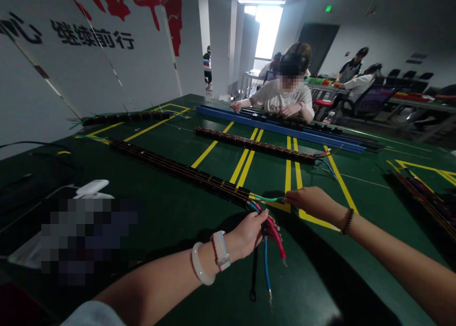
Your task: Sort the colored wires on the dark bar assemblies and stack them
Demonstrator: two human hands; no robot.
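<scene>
My left hand is closed around a bundle of wires at the near end of a long dark cable strip. A red wire, a blue wire and a black wire with a ring lug hang below it. My right hand pinches the free end of a green wire that comes out of the same strip end. The strip lies slantwise on the green table, which bears yellow tape lines.
A second strip and a long blue rail lie farther back, where a person sits. More wired strips rest at the far left and right edge. A white object stands at the left.
</scene>
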